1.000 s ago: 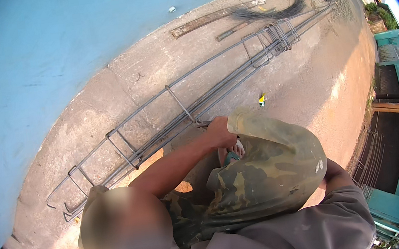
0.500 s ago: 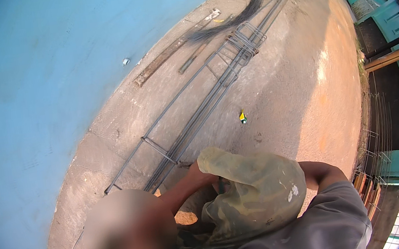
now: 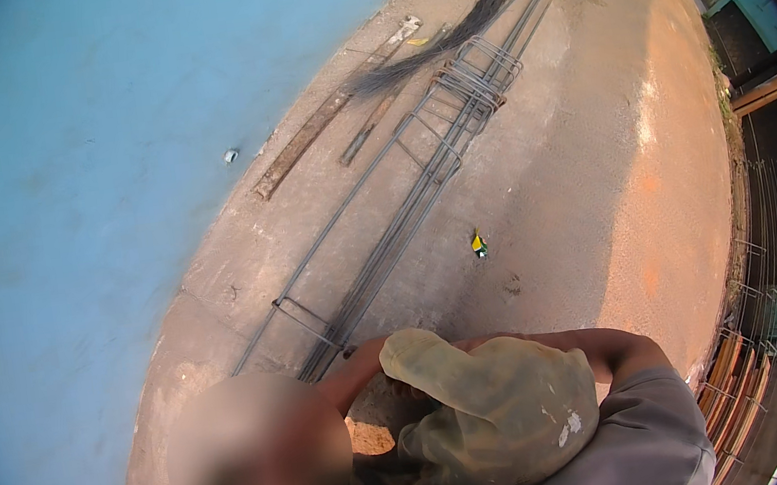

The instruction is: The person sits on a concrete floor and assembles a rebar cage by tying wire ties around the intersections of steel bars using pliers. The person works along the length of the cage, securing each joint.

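**Blue wall (image 3: 100,212), concrete ground (image 3: 547,182)**

Wall at 10 o'clock. Left forearm (image 3: 354,376) at 7, beside steel frame (image 3: 402,221) running 8 to 1. Wire bundle (image 3: 442,49) at 1. Packet (image 3: 478,245) at 3. Right forearm (image 3: 618,342) at 4. Left hand, right hand hidden by knee (image 3: 496,390); opening, grip: can't tell.

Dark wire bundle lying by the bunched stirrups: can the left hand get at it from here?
Probably not without moving closer: the wire bundle lies far ahead, beside the bunched stirrups, while the left hand is down by the bent right knee, mostly hidden behind it. A stretch of ground lies between.
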Available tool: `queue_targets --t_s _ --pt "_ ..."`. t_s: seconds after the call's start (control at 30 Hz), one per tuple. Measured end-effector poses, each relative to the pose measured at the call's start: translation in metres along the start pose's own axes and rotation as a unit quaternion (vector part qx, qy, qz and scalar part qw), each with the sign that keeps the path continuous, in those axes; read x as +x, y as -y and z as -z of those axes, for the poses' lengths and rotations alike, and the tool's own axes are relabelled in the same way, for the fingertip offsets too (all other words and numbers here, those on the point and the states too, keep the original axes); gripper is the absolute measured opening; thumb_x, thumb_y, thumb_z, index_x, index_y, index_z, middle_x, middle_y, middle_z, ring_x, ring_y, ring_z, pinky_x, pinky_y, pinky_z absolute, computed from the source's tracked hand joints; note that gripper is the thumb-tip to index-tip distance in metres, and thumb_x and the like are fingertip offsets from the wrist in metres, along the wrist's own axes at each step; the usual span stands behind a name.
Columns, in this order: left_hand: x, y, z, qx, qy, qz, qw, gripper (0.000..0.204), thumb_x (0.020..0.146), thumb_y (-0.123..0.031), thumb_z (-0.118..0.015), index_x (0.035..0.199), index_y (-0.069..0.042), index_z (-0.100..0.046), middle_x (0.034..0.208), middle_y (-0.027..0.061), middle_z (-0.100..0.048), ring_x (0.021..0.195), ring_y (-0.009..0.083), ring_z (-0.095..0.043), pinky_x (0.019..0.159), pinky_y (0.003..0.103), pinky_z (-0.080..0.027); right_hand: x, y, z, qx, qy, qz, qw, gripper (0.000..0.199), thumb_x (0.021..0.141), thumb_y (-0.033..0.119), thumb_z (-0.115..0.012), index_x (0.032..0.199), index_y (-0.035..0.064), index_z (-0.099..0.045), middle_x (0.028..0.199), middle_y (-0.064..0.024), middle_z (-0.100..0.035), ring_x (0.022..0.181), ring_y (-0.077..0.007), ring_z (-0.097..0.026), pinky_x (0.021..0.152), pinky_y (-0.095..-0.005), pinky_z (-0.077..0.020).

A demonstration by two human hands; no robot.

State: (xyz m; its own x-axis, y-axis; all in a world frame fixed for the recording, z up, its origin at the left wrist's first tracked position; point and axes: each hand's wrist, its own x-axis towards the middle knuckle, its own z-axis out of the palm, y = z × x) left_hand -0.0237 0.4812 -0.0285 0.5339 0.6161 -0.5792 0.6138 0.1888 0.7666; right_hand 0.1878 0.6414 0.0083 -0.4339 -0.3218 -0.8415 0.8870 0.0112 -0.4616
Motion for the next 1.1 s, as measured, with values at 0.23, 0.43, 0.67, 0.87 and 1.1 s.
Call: queue_targets --t_s 0.23,0.43,0.67,0.87,1.1 --pt "-0.020 -0.013 0.076 -0.139 -0.102 0.028 0.985 0.037 0.085 -0.022 -0.072 0.113 0.002 -0.066 0.103 0.0124 -0.070 0.099 0.0218 -0.066 0.086 0.038 -0.052 0.024 0.027 0.042 -0.037 0.027 0.007 0.999 0.031 0.092 0.030 -0.066 0.110 0.0035 -0.065 0.089 -0.0123 -0.070 0.085 -0.0225 -0.069 0.075 -0.0367 -0.0527" --pt "-0.059 0.039 0.154 -0.147 -0.635 0.150 0.743 0.050 0.085 -0.023 -0.075 0.124 0.004 -0.059 0.117 0.0216 -0.066 0.109 0.0303 -0.065 0.094 0.041 -0.052 -0.034 0.087 0.148 -0.342 -0.282 0.187 0.877 0.028 0.090 0.028 -0.068 0.096 0.0013 -0.069 0.087 -0.0162 -0.069 0.083 -0.0279 -0.068 0.074 -0.0391 -0.0517" --pt "-0.062 0.114 0.146 0.017 -0.485 0.422 0.766 0.065 0.088 -0.031 -0.068 0.141 0.001 -0.046 0.153 0.0244 -0.033 0.142 0.0347 -0.033 0.114 0.047 -0.033 0.046 0.252 0.258 -0.514 -0.515 0.244 0.641 0.018 0.093 0.012 -0.054 0.101 0.0013 -0.066 0.110 -0.0192 -0.067 0.097 -0.0378 -0.064 0.084 -0.0471 -0.0509" --pt "-0.073 0.107 0.151 -0.034 -0.401 0.407 0.820 0.079 0.087 -0.031 -0.068 0.150 0.000 -0.031 0.160 0.0231 -0.014 0.149 0.0350 -0.016 0.118 0.048 -0.024 0.116 0.311 0.285 -0.605 -0.502 0.207 0.583 0.027 0.092 0.006 -0.051 0.117 0.0018 -0.062 0.139 -0.0242 -0.049 0.116 -0.0320 -0.060 0.091 -0.0422 -0.0524" --pt "-0.082 0.117 0.145 -0.050 -0.394 0.361 0.844 0.086 0.085 -0.030 -0.070 0.151 0.002 -0.025 0.161 0.0219 -0.009 0.150 0.0339 -0.010 0.119 0.048 -0.022 0.119 0.308 0.291 -0.622 -0.511 0.259 0.533 0.027 0.091 0.006 -0.052 0.116 0.0024 -0.061 0.129 -0.0204 -0.055 0.115 -0.0306 -0.060 0.091 -0.0423 -0.0530"
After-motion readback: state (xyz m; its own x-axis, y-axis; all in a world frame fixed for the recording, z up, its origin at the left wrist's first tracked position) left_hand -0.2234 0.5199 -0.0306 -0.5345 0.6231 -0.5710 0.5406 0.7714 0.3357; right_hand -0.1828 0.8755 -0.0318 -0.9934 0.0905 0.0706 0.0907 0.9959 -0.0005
